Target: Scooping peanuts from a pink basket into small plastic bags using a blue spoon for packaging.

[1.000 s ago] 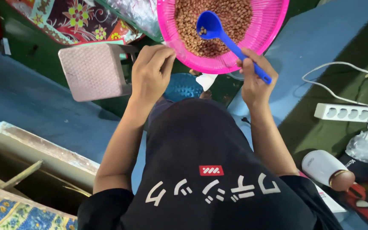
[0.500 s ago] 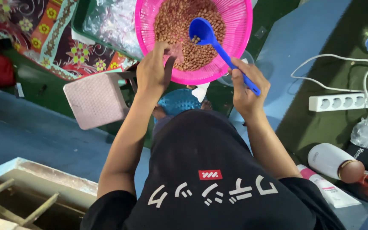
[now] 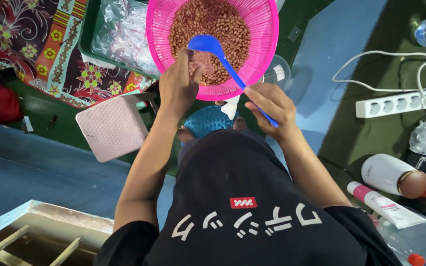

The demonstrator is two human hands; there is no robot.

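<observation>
My right hand (image 3: 270,106) grips the blue scoop (image 3: 208,45), tipping it toward a small clear bag pinched in my left hand (image 3: 178,86) over the pink basket (image 3: 262,29); most peanuts (image 3: 213,19) remain inside, unbagged

Blue scoop (image 3: 208,45) in right hand (image 3: 270,107), left hand (image 3: 179,83) over pink peanut basket (image 3: 265,34).

Green floor (image 3: 366,140) carries blue mat (image 3: 336,54), power strip (image 3: 400,102), pink stool (image 3: 113,127).
</observation>
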